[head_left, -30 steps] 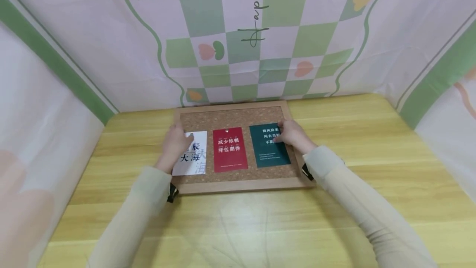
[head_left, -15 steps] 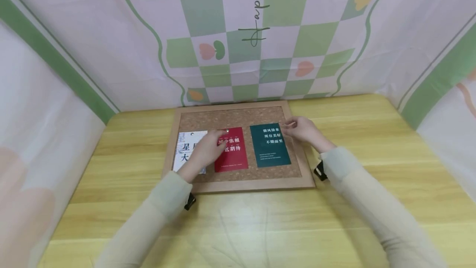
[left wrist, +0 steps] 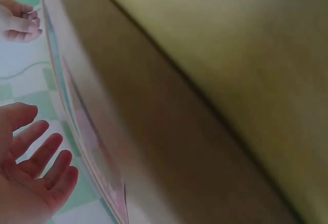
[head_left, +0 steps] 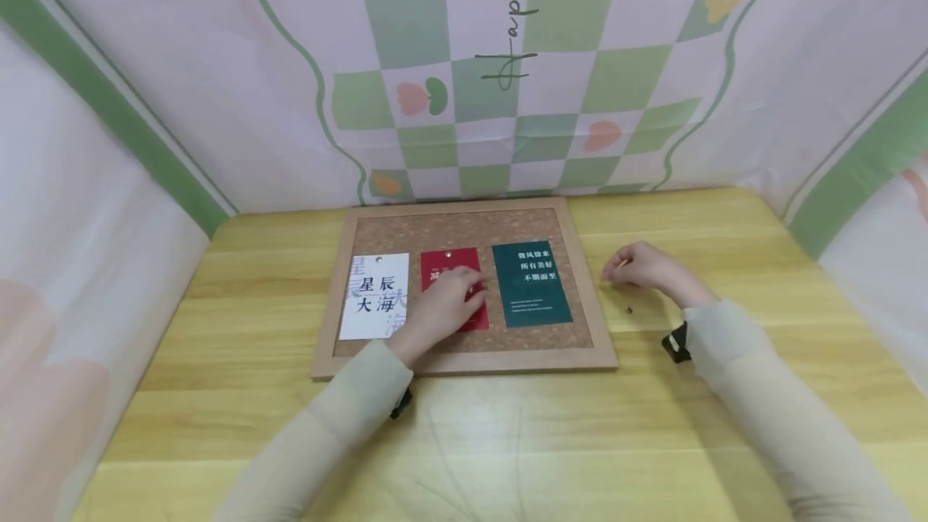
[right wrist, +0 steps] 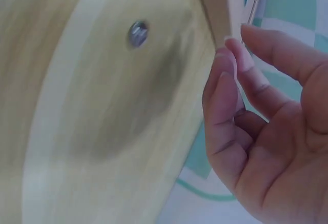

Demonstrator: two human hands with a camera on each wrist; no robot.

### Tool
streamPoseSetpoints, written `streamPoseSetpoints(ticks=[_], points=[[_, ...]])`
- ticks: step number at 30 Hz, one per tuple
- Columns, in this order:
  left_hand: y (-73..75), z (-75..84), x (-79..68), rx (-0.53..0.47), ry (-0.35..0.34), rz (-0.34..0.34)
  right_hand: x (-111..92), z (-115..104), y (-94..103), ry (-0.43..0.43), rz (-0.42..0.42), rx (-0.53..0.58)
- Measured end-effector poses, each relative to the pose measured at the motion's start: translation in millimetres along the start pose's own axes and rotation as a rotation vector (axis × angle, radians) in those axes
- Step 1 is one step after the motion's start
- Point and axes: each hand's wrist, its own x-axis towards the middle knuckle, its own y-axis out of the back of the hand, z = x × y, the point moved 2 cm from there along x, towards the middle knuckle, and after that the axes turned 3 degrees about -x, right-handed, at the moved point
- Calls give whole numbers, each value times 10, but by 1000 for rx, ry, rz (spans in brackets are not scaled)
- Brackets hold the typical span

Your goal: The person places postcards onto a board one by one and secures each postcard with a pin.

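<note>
A framed corkboard (head_left: 464,224) lies on the table with three cards on it. The white card (head_left: 362,318) and the red card (head_left: 432,254) each have a silver thumbtack near the top edge; none shows on the dark green card (head_left: 532,288). My left hand (head_left: 442,304) is over the red card, its loosely bent fingers covering the middle of it and holding nothing. To the right of the board, my right hand (head_left: 648,272) hovers with fingers loosely curled and thumb apart. Near it, a small silver thumbtack (right wrist: 138,33) lies on the wood.
The yellow wood-grain table (head_left: 464,449) extends on both sides and in front of the board. Behind the board hangs a green-and-white checked cloth (head_left: 536,87), with pale cloth walls to the left and right.
My left hand has moved right from the white card to over the red one. My right hand has left the green card and moved right, off the board, beside the loose thumbtack.
</note>
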Motion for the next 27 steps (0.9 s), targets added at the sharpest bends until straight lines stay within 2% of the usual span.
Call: streamPoseSetpoints(ticks=[9, 13, 18, 27], points=[[-148, 68, 52, 41, -97, 14, -76, 203, 0, 55, -49, -24], [-202, 89, 71, 51, -135, -1, -66, 310, -31, 135, -68, -40], [-247, 88, 91, 79, -149, -20, -56, 438, -62, 189, -112, -29], [-268, 83, 101, 105, -150, -34, -76, 542, -84, 248, -138, 13]])
